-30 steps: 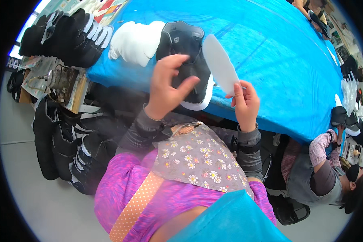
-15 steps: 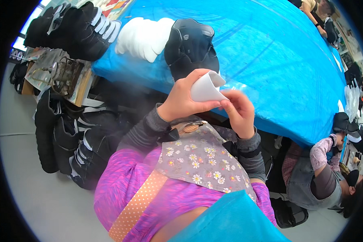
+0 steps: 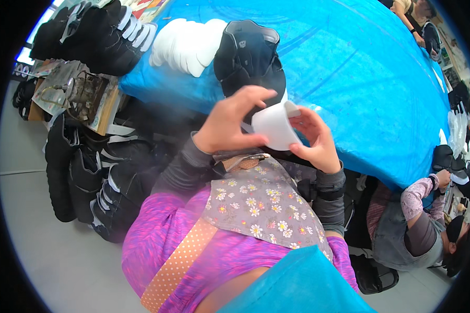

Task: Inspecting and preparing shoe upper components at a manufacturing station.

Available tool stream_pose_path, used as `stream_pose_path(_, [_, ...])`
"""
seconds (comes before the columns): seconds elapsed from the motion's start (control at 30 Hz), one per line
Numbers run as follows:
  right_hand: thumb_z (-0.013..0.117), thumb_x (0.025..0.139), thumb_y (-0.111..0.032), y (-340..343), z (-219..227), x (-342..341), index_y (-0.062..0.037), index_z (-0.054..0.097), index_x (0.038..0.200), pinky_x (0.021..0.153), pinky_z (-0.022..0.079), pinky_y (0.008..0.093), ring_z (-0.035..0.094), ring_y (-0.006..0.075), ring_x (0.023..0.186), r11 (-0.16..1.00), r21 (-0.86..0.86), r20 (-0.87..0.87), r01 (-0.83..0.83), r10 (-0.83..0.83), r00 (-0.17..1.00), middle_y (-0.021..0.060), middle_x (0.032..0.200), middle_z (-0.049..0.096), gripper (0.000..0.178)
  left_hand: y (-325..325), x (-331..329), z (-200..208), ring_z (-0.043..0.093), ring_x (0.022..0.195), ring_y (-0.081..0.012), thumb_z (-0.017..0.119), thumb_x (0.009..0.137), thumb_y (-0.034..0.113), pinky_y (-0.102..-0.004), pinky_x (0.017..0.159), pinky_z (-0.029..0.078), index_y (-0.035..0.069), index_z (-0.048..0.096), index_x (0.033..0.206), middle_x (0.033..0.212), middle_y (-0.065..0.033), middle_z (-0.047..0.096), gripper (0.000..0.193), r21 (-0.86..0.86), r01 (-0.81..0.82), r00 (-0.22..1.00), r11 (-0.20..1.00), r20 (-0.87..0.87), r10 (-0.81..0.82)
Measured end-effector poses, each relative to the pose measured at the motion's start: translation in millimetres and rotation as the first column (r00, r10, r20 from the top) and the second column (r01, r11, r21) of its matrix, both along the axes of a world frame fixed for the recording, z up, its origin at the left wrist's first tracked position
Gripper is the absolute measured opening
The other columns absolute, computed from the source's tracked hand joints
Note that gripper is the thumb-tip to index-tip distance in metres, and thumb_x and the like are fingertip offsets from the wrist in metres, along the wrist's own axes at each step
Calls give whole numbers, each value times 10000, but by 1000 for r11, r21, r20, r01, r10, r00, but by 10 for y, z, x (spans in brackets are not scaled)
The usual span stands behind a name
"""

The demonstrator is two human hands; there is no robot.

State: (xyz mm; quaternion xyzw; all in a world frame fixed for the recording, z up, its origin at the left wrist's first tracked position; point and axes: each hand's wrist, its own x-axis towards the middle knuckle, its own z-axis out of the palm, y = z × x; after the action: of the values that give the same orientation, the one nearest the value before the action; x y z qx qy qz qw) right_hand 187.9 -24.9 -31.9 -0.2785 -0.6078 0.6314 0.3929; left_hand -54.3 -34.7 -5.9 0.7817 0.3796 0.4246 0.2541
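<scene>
My right grip (image 3: 317, 143) pinches the curled white insole (image 3: 273, 128) before the black shoe (image 3: 248, 57), probably holding its bend; my left grip (image 3: 228, 124) is spread, contact unclear. Fanned insoles (image 3: 181, 46) on the counter (image 3: 365, 94) suggest easy reach.

On the table (image 3: 360, 94), a shoe (image 3: 248, 60) stands by the near edge just right of a row of insoles (image 3: 181, 46), with a cluster of footwear (image 3: 102, 49) farther left, a single insole (image 3: 273, 128) between the left grip (image 3: 229, 122) and right grip (image 3: 318, 141) on the shoe's near side, and a co-worker (image 3: 402, 240) at far right.
</scene>
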Motion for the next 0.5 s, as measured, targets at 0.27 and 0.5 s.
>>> stream_pose_path(0.27, [738,749,-312,17,-272,274,40,366,1362,1054,320,348,443,208,1249,982,-145,-129,118,-138,982,119,1338,471,800,142,-643,-627,447,1236,-330,739,745,358,-414,1006,377,48,451,1329,1371,-163,433,722,228,-331,828,916,-395,398])
stream_pose_path(0.5, [758,714,-437,-37,-394,296,43,365,1365,1046,329,338,450,200,1241,981,-156,-139,115,-137,981,117,1336,472,899,304,-483,-544,454,1243,-332,708,668,59,-456,1021,364,131,591,1223,1325,-90,514,572,456,-203,818,866,-408,406])
